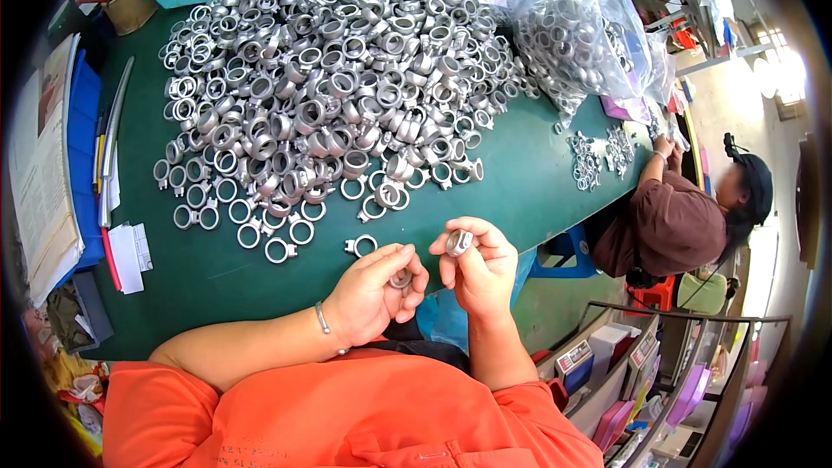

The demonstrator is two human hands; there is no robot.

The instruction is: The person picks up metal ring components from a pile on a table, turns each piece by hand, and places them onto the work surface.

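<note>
Head view: left hand (373,295) grip pinches a ring (401,278), right hand (477,270) another, probably a ring (458,243); either could slip off the worktop (537,182) edge at 6 o'clock.

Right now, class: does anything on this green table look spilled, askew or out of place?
Nothing looks damaged. The heap of metal rings has spread loosely, with stray rings scattered toward the table's near edge. Each hand holds one ring: left hand, right hand.

Ring pile (329,87) blocks ahead; bare table (520,191) rightward.
</note>
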